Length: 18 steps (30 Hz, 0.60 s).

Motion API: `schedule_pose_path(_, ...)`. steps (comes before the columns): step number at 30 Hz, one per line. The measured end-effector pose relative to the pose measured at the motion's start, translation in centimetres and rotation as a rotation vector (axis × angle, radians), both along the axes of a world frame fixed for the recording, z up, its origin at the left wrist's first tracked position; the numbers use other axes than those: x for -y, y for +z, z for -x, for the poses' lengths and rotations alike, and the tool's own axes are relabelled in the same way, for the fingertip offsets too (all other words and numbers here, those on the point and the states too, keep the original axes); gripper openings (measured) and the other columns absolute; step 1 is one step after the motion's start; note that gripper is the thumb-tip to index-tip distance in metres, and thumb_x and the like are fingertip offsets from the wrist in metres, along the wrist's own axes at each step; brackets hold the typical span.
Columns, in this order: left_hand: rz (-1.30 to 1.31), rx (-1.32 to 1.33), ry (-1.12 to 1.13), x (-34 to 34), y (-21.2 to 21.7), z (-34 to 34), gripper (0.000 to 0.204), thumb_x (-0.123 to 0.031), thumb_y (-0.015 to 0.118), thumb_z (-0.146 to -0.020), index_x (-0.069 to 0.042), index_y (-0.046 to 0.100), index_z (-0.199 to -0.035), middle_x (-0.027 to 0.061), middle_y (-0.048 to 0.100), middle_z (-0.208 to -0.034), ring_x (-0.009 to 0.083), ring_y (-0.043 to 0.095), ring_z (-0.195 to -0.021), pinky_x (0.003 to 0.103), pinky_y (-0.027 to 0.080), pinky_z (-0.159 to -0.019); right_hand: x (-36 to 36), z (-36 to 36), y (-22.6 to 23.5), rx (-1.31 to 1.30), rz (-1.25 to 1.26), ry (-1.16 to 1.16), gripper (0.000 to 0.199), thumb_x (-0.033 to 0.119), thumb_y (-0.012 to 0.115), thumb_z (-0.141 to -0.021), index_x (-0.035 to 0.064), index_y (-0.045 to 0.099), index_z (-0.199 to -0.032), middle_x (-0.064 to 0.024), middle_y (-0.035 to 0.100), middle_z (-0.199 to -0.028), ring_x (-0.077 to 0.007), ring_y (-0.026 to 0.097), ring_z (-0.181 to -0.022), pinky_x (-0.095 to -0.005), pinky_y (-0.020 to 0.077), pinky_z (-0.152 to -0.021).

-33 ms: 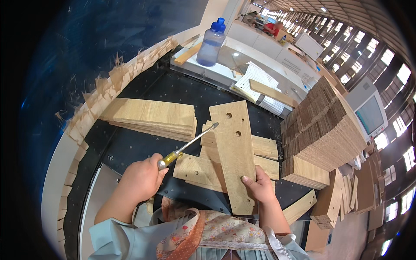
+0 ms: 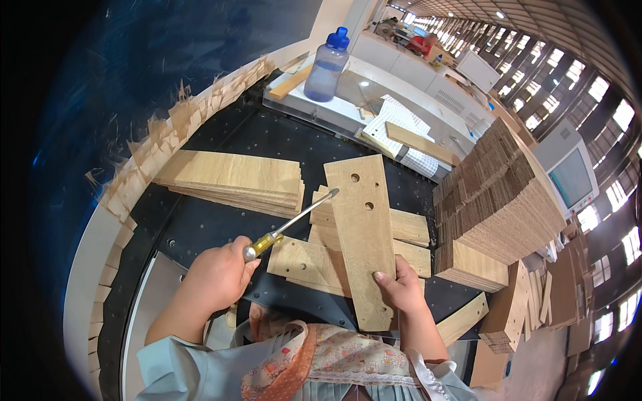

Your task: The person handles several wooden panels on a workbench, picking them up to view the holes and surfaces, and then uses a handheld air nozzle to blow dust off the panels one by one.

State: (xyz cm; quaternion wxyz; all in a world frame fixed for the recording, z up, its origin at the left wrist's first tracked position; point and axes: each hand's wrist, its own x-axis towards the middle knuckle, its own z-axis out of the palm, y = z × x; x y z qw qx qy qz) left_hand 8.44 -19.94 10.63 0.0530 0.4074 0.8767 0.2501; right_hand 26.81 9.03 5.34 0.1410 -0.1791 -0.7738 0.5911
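Observation:
My left hand is closed around the yellow handle of a screwdriver. Its metal shaft points up and to the right, the tip at the left edge of a wooden board; whether it touches cannot be told. That board is long and light, with two larger holes and a small one near its far end. Gripping its near right edge is my right hand, thumb on top. Beneath it, more drilled boards lie crosswise on the black worktop.
To the left lies a stack of plain boards. A tall board stack stands at right, near a monitor. Farther back are a blue water bottle, papers and a wooden strip. A person in red sits far off.
The far end of the held board has shifted very slightly to the right. Both hands and the screwdriver look unmoved.

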Motion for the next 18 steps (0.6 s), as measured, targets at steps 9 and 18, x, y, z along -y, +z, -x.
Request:
schedule_pose_path(9,-0.074,0.071,-0.051,0.5,0.2,0.1,0.02,-0.019,0.057,-0.086,-0.004,0.047,-0.094,0.0169,0.057,-0.066,0.0396,0.057,-0.066,0.047,0.043,-0.057,0.1,-0.4,0.1,-0.032,-0.028,-0.013,0.029,0.008,0.063,-0.085,-0.0026,0.053,-0.111,-0.0062,0.061,-0.101,-0.0125,0.053,-0.093,-0.0289,0.0435,-0.084)
schedule_pose_path(18,-0.061,0.003,-0.106,-0.7,1.6,0.2,0.02,-0.019,0.057,-0.086,-0.003,0.047,-0.091,0.0165,0.059,-0.073,0.0365,0.058,-0.065,0.044,0.046,-0.059,0.8,-0.5,0.8,0.072,-0.225,-0.057,0.03,0.013,0.065,-0.084,-0.0011,0.054,-0.109,-0.0086,0.063,-0.094,-0.0143,0.056,-0.088,-0.0299,0.0452,-0.079)
